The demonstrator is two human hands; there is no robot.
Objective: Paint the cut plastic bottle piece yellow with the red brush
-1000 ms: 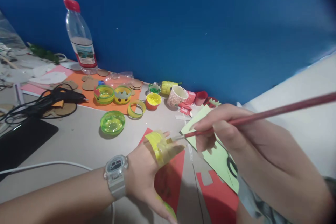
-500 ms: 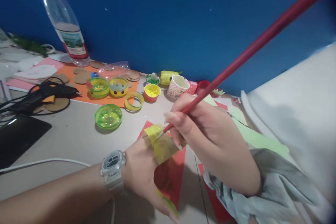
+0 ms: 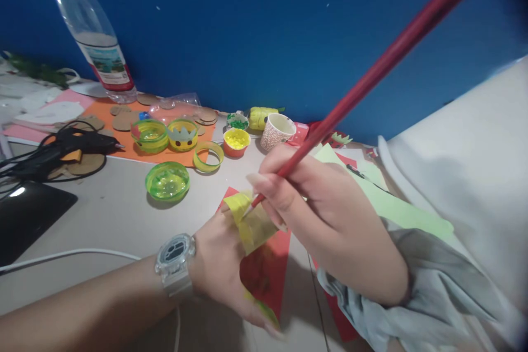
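My right hand [image 3: 317,214] pinches a paintbrush [image 3: 355,96] with a long red handle, which slants up to the upper right. Its pale tip touches a clear plastic ring [image 3: 264,226] with yellow paint on part of its surface. This ring sits around the fingers of my left hand [image 3: 218,264], holding it from inside. The left thumb is spread away and smeared with yellow and green paint. The left fingertips are hidden by the ring and my right hand. Below them lies a red sheet [image 3: 274,269] with paint marks.
Behind stand a cup of yellow paint [image 3: 236,142], a green paint cup [image 3: 237,121] and a patterned paper cup [image 3: 277,132]. Painted rings [image 3: 208,157] and a green plastic dish [image 3: 167,182] are left. Farther left are a glue gun [image 3: 82,140] and a bottle [image 3: 99,49].
The brush tip has shifted slightly left and down along the ring with my right hand. My left hand still carries the ring. The whole view has moved a little.
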